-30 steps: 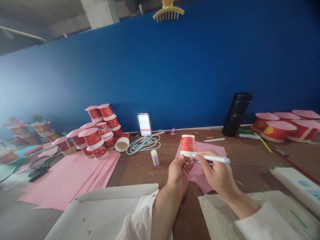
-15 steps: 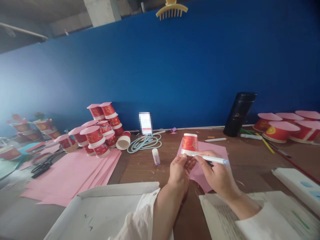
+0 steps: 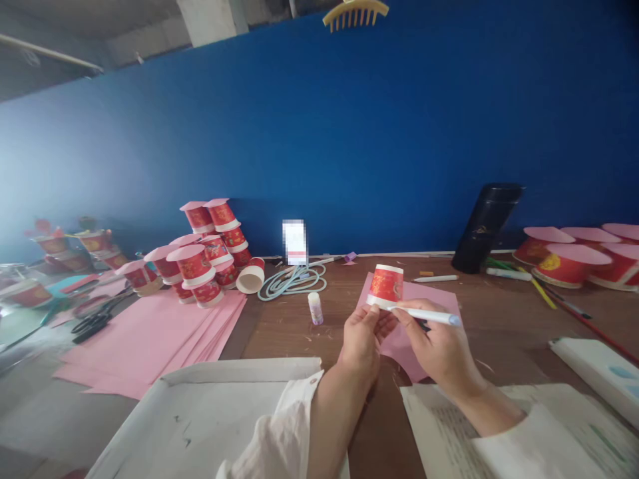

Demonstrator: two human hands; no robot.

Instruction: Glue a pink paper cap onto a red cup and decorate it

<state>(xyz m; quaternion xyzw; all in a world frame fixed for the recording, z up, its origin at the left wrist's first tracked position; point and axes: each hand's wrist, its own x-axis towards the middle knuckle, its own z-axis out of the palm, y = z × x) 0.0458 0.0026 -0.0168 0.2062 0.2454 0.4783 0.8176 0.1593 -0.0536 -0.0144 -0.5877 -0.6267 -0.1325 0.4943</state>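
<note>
A red paper cup (image 3: pixel 385 286) with gold print is held upside down, its white rim toward me. My left hand (image 3: pixel 360 332) is closed on that rim from below, thumb on the near edge. Between the fingers of my right hand (image 3: pixel 442 342) is a white marker pen (image 3: pixel 438 316), lying nearly level. Its left end meets the cup's rim near my left fingertips; the exact tip is too small to make out. Beneath the hands lies a sheet of pink paper (image 3: pixel 433 298) with a curved cut along its near edge. A glue stick (image 3: pixel 315 309) stands left of my left hand.
Red cups topped with pink paper (image 3: pixel 192 263) are stacked at left, behind pink sheets (image 3: pixel 150 339) and scissors (image 3: pixel 94 320). A coiled cable (image 3: pixel 292 283) lies mid-table. A black flask (image 3: pixel 486 229) leans against the blue wall. More cups (image 3: pixel 572 265) and a power strip (image 3: pixel 599 362) are right.
The view has shifted slightly, so most things appear a little farther right. The cup leans slightly more to the right. Both hands keep their hold on the cup and pen.
</note>
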